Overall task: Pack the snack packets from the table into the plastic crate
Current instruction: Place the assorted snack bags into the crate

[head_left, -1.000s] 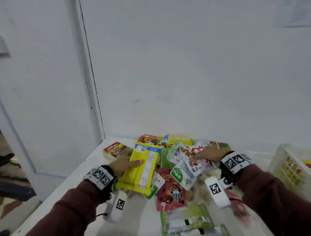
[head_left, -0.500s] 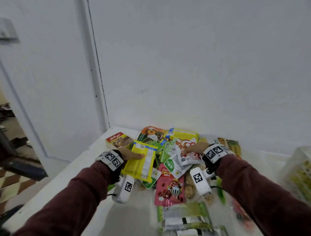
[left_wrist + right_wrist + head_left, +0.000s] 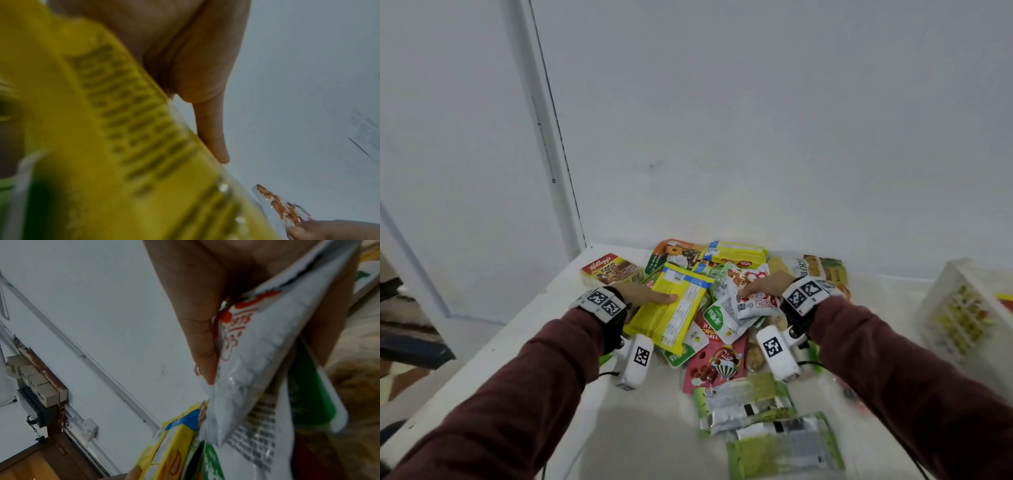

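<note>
A heap of snack packets lies at the back of the white table. My left hand grips a long yellow packet, thumb on top; in the left wrist view the yellow packet fills the frame under the thumb. My right hand pinches a white packet with red print, seen close in the right wrist view as the white packet between thumb and fingers. A white and green pouch hangs against it. The white plastic crate stands at the right edge with packets inside.
A Kellogg's box sits at the back left of the heap. A pink packet and green-and-silver packets lie nearer me. White walls close the table's back and left side.
Both hands have lifted their packets slightly off the heap and drawn closer together. The head view has turned left, so the crate sits further right in frame.
</note>
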Demonstrator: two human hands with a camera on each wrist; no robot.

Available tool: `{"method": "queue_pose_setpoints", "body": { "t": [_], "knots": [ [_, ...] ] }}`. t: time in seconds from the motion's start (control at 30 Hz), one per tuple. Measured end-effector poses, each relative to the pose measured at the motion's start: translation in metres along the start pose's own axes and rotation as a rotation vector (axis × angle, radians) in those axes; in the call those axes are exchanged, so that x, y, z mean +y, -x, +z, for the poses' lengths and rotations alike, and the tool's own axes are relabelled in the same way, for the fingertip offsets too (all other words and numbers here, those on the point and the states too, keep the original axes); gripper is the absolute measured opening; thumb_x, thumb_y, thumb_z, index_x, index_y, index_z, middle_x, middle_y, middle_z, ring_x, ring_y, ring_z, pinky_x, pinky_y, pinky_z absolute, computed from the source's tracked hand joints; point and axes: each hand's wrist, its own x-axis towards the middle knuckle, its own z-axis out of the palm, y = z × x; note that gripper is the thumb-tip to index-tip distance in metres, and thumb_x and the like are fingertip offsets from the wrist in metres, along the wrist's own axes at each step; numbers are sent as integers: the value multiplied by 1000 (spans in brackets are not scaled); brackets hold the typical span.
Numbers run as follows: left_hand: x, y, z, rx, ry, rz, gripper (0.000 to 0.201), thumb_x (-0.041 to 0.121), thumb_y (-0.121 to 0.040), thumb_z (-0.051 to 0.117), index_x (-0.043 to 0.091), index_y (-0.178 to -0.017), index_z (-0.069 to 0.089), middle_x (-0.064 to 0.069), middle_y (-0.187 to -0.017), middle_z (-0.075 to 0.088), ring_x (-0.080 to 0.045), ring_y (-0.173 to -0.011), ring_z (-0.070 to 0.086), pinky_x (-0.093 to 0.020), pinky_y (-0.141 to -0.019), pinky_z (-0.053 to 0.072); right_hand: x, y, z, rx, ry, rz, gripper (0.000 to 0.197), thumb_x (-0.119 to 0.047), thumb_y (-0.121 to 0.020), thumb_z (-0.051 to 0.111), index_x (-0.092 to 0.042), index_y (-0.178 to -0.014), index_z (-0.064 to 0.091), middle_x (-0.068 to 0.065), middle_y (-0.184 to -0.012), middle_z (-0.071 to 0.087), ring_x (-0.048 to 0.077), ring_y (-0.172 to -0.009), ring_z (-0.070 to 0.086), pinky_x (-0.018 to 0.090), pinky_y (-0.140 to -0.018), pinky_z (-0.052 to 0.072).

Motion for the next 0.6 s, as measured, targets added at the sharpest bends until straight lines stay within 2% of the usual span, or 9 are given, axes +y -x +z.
{"method": "queue_pose_setpoints", "body": {
  "t": [0.03,0.13,0.17,0.2,0.27,0.33,0.4,0.47,0.6],
  "knots": [
    [1,2,1,11,-35,14,86,53,-54,81,11,-125,57,-13,-123,63,-32,-115,58,-49,-105,40,1,2,1,20,-12,1,78,-46,-74,71,-1,-132,45,13,-135,50,26,-119,51,24,-85,42],
    [3,2,1,80,-107,91,105,67,-34,79,8,-119,61,-14,-118,65,-34,-109,61,-48,-99,46,3,7,-3,40,-53,-12,64,-42,-75,72,-1,-122,54,13,-122,56,23,-99,53,21,-64,41],
    [8,8,0,104,-130,125,105,68,-36,79,5,-117,61,-16,-116,65,-35,-106,62,-47,-96,48,3,11,-6,50,-76,-23,58,-38,-76,72,0,-117,57,13,-113,58,22,-94,52,21,-58,40],
    [13,13,-2,125,-173,148,97,67,-44,78,1,-114,62,-17,-113,66,-35,-102,63,-44,-91,51,4,13,-11,84,-101,-40,49,-35,-76,73,0,-108,61,14,-105,61,21,-88,54,22,-56,42],
    [26,33,-5,173,-165,202,78,57,-57,78,0,-109,64,-17,-108,67,-32,-98,64,-41,-90,51,6,19,-21,167,-153,-81,28,-30,-70,78,-9,-73,60,11,-76,59,19,-69,54,21,-52,43],
    [39,48,-11,214,-62,275,66,47,-59,80,0,-104,66,-16,-105,67,-30,-96,64,-41,-93,50,10,24,-32,237,-239,-97,39,-24,-63,82,-15,-55,45,5,-64,49,19,-59,48,23,-50,37],
    [51,60,-19,260,-22,356,33,30,-77,73,3,-94,66,-12,-89,69,-25,-80,64,-36,-82,53,14,38,-46,303,-321,-124,40,-14,-64,82,-14,-51,43,3,-57,47,17,-54,44,23,-50,33],
    [61,75,-26,286,1,419,16,24,-81,69,8,-83,66,-3,-73,69,-17,-67,63,-32,-74,54,21,49,-60,332,-372,-140,37,-11,-65,81,-13,-54,45,5,-59,48,17,-55,44,25,-53,33],
    [79,91,-36,262,82,534,14,23,-82,67,9,-82,66,-9,-89,69,-24,-78,66,-38,-84,53,36,76,-89,362,-408,-142,36,-15,-58,84,-10,-80,56,13,-76,54,22,-73,50,32,-67,38]
  ]
}}
